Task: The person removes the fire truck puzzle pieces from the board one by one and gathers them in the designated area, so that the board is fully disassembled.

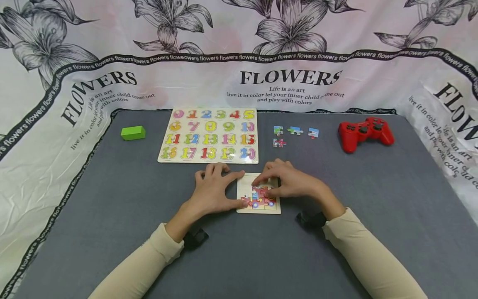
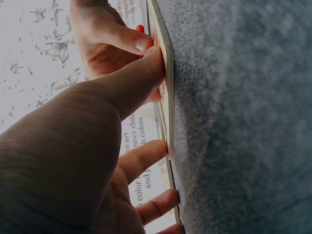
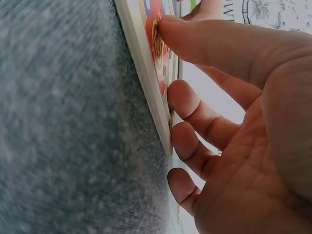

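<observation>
Jigsaw tray: lay on the grey table just before me, below the number board. Lower rows of pieces seated; upper part showed bare wood, so by my reckoning roughly half remained. Loose pieces: four, apart on the table beyond the tray, near the red controller.

Left hand: fingers spread and mostly straight, thumb and fingertips bracing the tray's left edge.

Right hand: thumb and fingers pressing down on a seated piece, gripping nothing.
</observation>
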Action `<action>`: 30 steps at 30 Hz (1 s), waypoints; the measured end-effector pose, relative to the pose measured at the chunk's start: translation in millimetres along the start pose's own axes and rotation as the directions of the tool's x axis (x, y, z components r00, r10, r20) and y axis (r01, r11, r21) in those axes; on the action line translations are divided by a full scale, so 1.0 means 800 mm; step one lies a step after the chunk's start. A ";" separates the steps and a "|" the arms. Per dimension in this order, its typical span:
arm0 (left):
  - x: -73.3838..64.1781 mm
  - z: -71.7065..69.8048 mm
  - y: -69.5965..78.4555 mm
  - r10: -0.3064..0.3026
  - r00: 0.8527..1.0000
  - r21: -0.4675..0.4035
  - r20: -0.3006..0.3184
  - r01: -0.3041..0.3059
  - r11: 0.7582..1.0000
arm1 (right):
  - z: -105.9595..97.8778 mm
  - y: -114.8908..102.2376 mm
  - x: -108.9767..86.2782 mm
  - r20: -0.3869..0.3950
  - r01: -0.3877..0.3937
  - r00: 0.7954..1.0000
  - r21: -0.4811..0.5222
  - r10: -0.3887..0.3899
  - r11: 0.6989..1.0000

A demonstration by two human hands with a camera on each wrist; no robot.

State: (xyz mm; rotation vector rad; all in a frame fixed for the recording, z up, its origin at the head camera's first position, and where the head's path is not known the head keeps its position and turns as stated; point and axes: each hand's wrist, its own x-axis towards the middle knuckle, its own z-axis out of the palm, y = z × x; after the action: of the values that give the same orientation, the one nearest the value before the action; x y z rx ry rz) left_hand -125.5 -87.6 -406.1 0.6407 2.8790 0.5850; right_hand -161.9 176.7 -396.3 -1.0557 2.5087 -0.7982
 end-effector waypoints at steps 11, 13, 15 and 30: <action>0.000 0.000 -0.001 0.001 1.000 0.005 0.000 -0.001 1.000 | 0.003 -0.006 0.001 0.018 -0.016 1.000 -0.008 0.016 1.000; 0.000 0.000 -0.001 0.003 1.000 0.006 -0.001 -0.003 1.000 | 0.003 -0.006 0.001 0.021 -0.014 1.000 -0.009 0.014 1.000; 0.000 0.000 -0.001 0.005 1.000 0.007 -0.002 -0.005 1.000 | 0.004 -0.006 0.000 0.021 -0.012 1.000 -0.006 0.012 1.000; -0.001 -0.001 0.002 -0.005 1.000 0.003 0.006 0.005 1.000 | 0.005 -0.003 0.000 0.018 -0.004 1.000 -0.005 0.004 1.000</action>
State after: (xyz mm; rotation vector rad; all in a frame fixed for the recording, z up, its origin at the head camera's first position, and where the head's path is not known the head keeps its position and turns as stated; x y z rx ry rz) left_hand -124.6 -87.2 -404.5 0.6346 2.8755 0.5766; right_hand -158.8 174.2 -398.0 -1.0540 2.4984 -0.7777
